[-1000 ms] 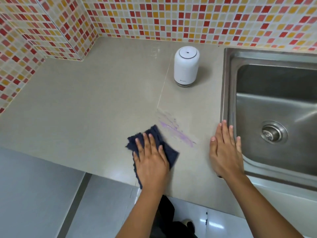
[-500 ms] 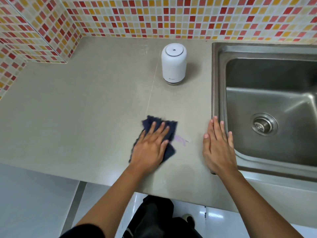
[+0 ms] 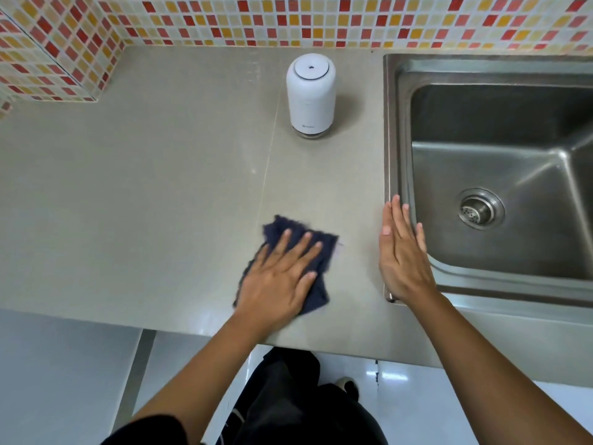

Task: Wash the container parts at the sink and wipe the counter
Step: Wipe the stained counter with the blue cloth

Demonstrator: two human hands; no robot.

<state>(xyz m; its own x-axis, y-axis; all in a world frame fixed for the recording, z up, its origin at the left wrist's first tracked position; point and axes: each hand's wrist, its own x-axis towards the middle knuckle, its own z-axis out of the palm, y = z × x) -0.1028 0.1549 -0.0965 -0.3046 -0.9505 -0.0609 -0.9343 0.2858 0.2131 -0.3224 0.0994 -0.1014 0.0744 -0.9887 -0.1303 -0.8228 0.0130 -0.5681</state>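
Observation:
A dark blue cloth [image 3: 316, 295] lies flat on the grey counter [image 3: 144, 203] near its front edge. My left hand [image 3: 279, 277] presses down on the cloth with fingers spread. A faint purple trace shows at the cloth's right edge. My right hand [image 3: 401, 258] rests flat, fingers together, on the counter against the left rim of the steel sink [image 3: 393, 130]. A white cylindrical container [image 3: 310, 94] stands upright farther back, left of the sink.
The sink basin holds only its drain strainer [image 3: 479, 209]. Mosaic tile walls [image 3: 288, 17] close the counter at the back and left. Below the counter's front edge are a white floor and my dark trousers.
My left hand has slid the cloth to the right over the purple streak, which is now almost gone. My right hand has stayed by the sink rim.

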